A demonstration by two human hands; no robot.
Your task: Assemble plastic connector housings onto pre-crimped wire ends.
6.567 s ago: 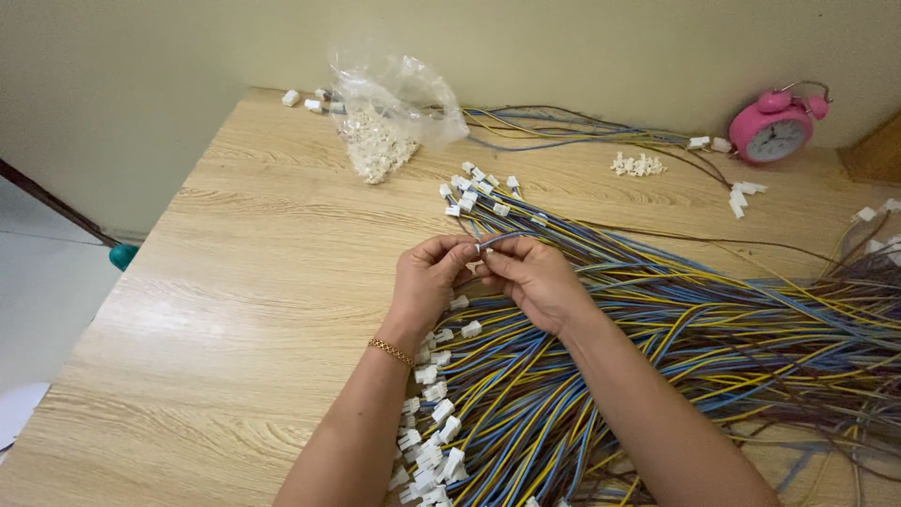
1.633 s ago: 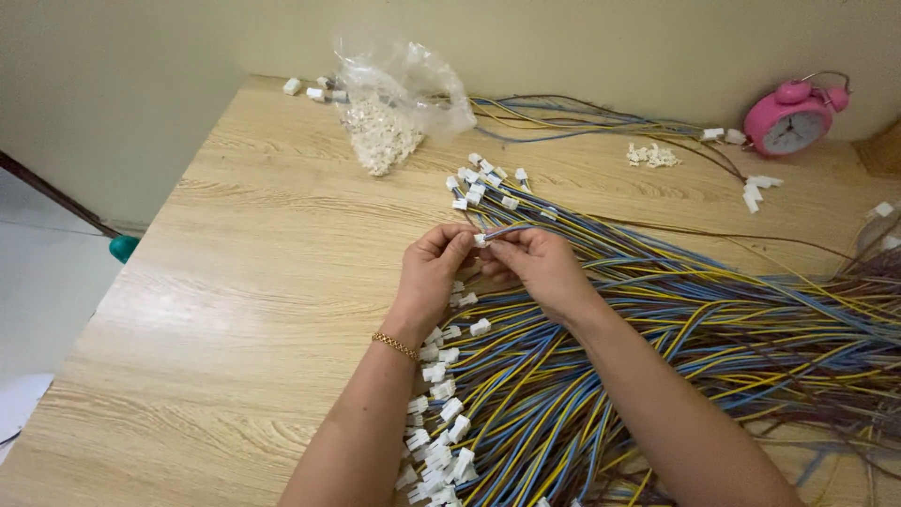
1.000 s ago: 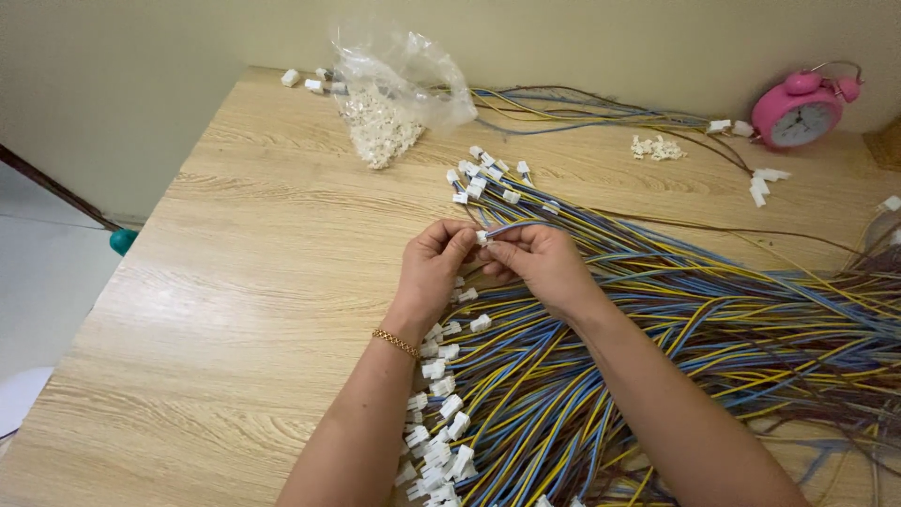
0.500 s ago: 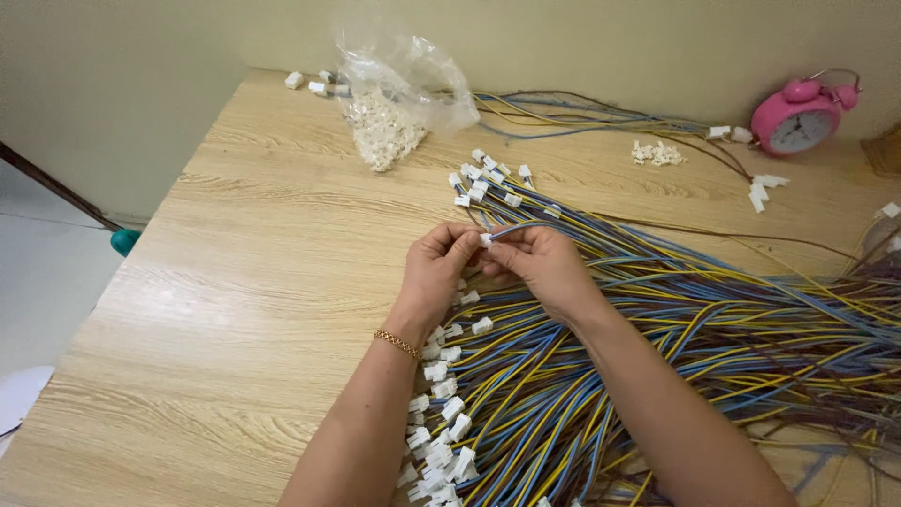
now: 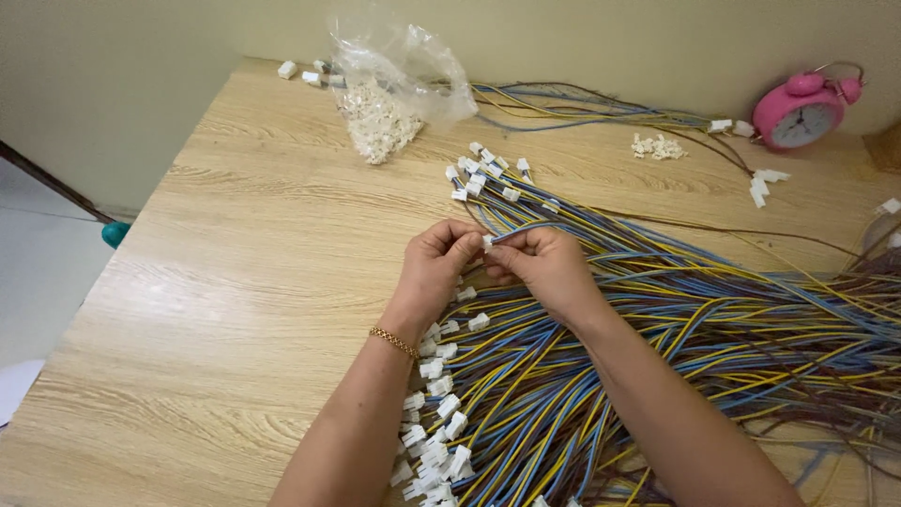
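Observation:
My left hand [image 5: 436, 268] and my right hand [image 5: 540, 266] meet over the middle of a wooden table [image 5: 244, 272]. Between their fingertips sits a small white plastic connector [image 5: 487, 241]. My right hand pinches a thin bundle of wires [image 5: 527, 228] that runs into it; my left hand pinches the connector. Under both hands lies a wide mass of blue, yellow and brown wires [image 5: 713, 319]. Many of these end in white connectors, some fanned out beyond my hands [image 5: 483, 176] and several in a row below my left wrist [image 5: 436, 413].
A clear plastic bag of loose white connectors [image 5: 389, 89] lies at the far edge. A pink alarm clock [image 5: 801, 111] stands at the back right. A small pile of white connectors [image 5: 655, 145] is near it. The table's left edge drops to a tiled floor [image 5: 38, 282].
Both hands stay in place at the same spot with the connector between the fingertips. Only small finger movements and a slight shift of the camera show.

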